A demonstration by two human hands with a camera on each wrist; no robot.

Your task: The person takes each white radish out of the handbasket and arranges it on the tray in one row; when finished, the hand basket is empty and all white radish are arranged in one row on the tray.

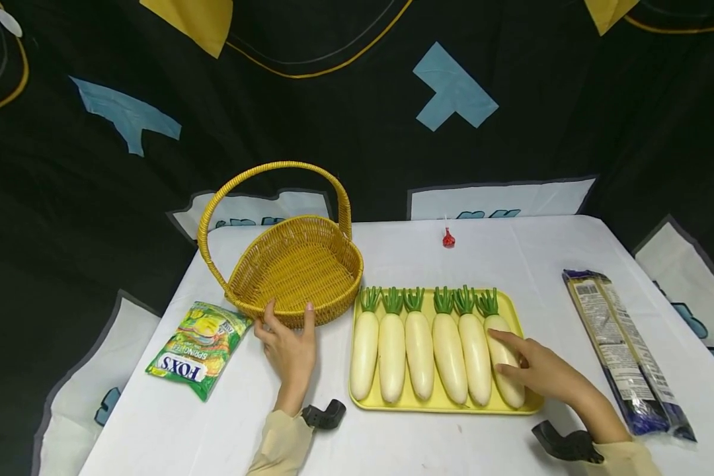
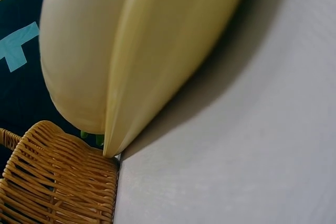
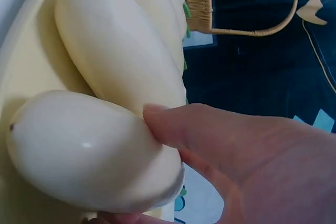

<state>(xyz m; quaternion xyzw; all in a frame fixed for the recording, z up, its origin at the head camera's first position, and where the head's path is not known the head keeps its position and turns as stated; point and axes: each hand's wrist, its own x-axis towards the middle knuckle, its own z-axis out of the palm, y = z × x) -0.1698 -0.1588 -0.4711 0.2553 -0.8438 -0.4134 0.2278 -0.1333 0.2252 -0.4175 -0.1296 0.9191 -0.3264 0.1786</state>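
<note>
Six-odd white radishes aside, several lie side by side with green tops pointing away on a yellow tray (image 1: 514, 311). My right hand (image 1: 547, 373) holds the rightmost white radish (image 1: 504, 357), which still lies on the tray. In the right wrist view the thumb (image 3: 170, 124) presses one side of that radish, with a fingertip at the other side. My left hand (image 1: 291, 357) reaches to the near rim of a woven basket (image 1: 300, 271), its spread fingertips touching the rim. The basket has a tall arched handle and nothing in it. The left hand itself is outside the left wrist view.
A green Fox's candy bag (image 1: 199, 347) lies left of the basket. To the right of the tray is a long blue-and-gold packet (image 1: 621, 350). Behind the tray sits a small red item (image 1: 449, 239). Black cloth (image 1: 333, 132) hangs along the table's back edge.
</note>
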